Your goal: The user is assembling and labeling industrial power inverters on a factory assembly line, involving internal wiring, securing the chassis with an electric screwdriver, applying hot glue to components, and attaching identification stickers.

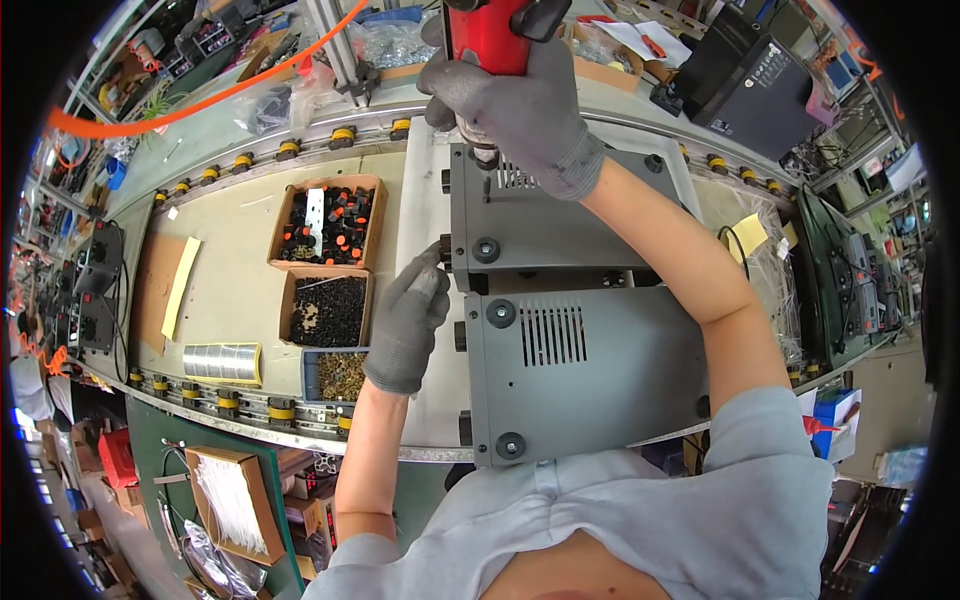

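My right hand (535, 120), in a grey glove, is wrapped round a red power screwdriver (490, 40). The tool's nose points down at the left part of the farther grey metal case (570, 225); I cannot tell whether the bit touches it. My gloved left hand (405, 325) is at that case's left edge, fingers curled together, the tip of the forefinger at a black knob (446, 250). Whatever these fingers may hold is hidden. A second grey case (620, 370) with vent slots and round black feet (510, 445) lies nearer me.
Left of the cases stand a cardboard box of black and orange parts (375, 225), a box of small black screws (330, 310) and a blue tray of brass-coloured pieces (308, 375). A silvery label roll (222, 364) lies beyond. An orange hose (210, 115) crosses the upper left.
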